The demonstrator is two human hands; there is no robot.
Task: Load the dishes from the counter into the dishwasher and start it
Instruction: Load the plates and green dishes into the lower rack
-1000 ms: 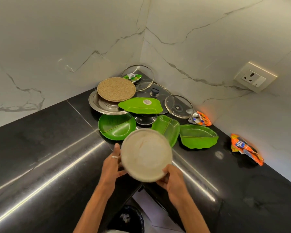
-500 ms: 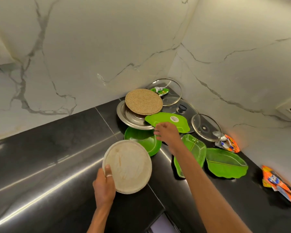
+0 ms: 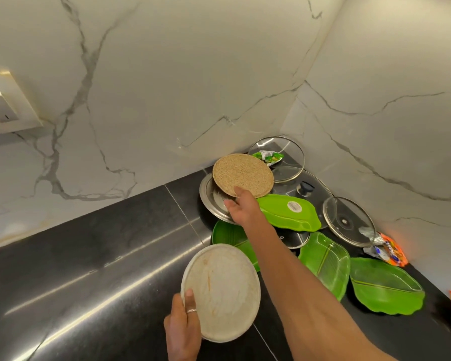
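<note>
My left hand [image 3: 184, 327] grips a round white plate [image 3: 223, 290] by its near rim, thumb on top, above the black counter [image 3: 102, 256]. My right hand [image 3: 241, 207] reaches to the pile in the corner, its fingers at the near edge of a round woven mat [image 3: 241, 174] lying on a steel plate [image 3: 211, 196]. Whether it grips the mat is unclear. Around them lie a round green plate [image 3: 228, 234], a leaf-shaped green dish [image 3: 289, 212] and two more green leaf dishes [image 3: 326, 261], [image 3: 385, 287].
Several glass lids [image 3: 349, 221] lie against the marble corner wall, one with a black knob [image 3: 306, 188]. Snack wrappers [image 3: 387, 250] sit at the right wall and the right edge. A switch plate [image 3: 3, 105] is on the left wall.
My right hand let go of the white plate and reached forward from the green dishes to the woven mat. My left hand keeps the plate. The view swung left.
</note>
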